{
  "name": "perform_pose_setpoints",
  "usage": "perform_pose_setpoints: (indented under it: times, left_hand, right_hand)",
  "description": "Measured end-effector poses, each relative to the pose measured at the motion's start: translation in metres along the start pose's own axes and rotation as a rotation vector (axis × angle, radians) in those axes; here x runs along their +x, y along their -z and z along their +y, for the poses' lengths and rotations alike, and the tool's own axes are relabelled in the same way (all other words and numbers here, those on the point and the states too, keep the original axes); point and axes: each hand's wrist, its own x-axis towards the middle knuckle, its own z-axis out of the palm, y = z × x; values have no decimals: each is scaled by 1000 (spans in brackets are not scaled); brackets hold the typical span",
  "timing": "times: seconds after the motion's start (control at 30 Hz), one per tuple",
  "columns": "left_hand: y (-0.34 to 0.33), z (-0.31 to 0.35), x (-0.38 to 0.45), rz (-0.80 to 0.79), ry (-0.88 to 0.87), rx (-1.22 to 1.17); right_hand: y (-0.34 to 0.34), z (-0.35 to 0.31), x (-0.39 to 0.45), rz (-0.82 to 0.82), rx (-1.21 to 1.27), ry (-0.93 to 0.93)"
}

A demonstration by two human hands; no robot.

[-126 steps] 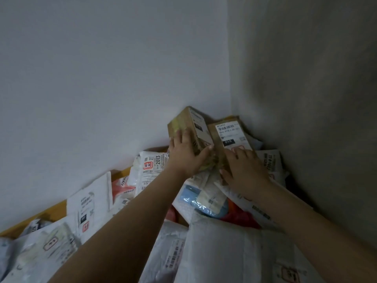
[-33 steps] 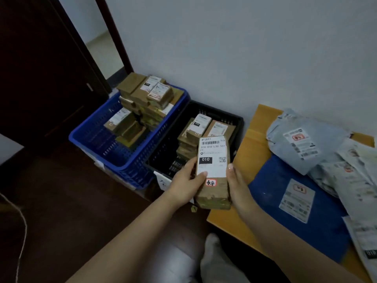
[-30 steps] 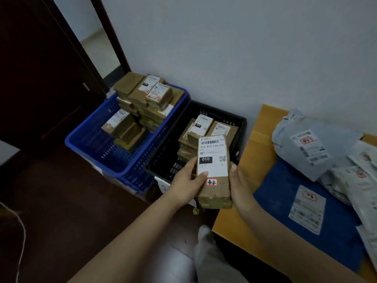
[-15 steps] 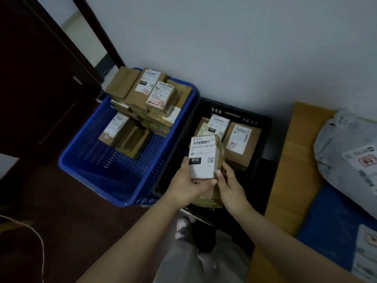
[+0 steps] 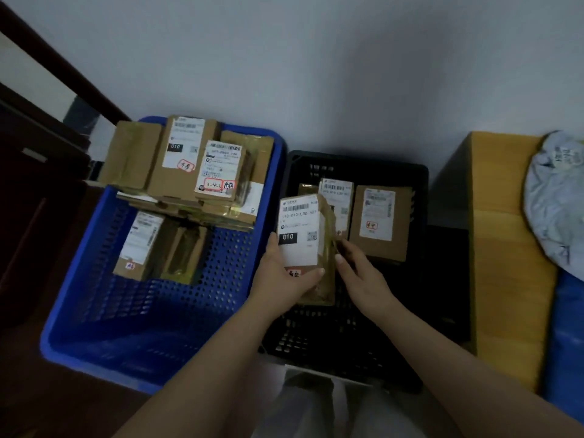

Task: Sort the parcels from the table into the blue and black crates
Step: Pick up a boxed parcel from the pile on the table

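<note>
A brown cardboard parcel with a white "010" label hangs over the black crate. My left hand grips its lower left side, thumb across the front. My right hand touches its right edge with the fingertips. The black crate holds several boxed parcels at its far end. The blue crate to the left carries a stack of cardboard parcels at the back and two lower ones.
A yellow wooden table stands at the right with a grey poly-bag parcel and a blue bag. A dark door is at the left. The white wall runs behind both crates.
I have carried the parcel from the table pile to above the black crate. In the last half second it has sunk lower over the crate, and my right hand has slid to its right edge.
</note>
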Motion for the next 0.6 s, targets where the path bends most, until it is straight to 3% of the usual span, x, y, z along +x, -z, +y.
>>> perform_pose_setpoints:
  times: [0.13, 0.3, 0.43, 0.6]
  left_hand:
    - [18, -6, 34, 25, -27, 30]
    - [16, -15, 58, 24, -31, 78]
    - [5, -18, 71, 66, -26, 147]
    - [-7, -19, 87, 124, -39, 207]
  right_hand:
    - [15, 8, 37, 105, -179, -20]
    - [29, 26, 82, 43, -711, 23]
    - [30, 34, 122, -153, -1112, 146]
    - [37, 54, 147, -344, -1292, 151]
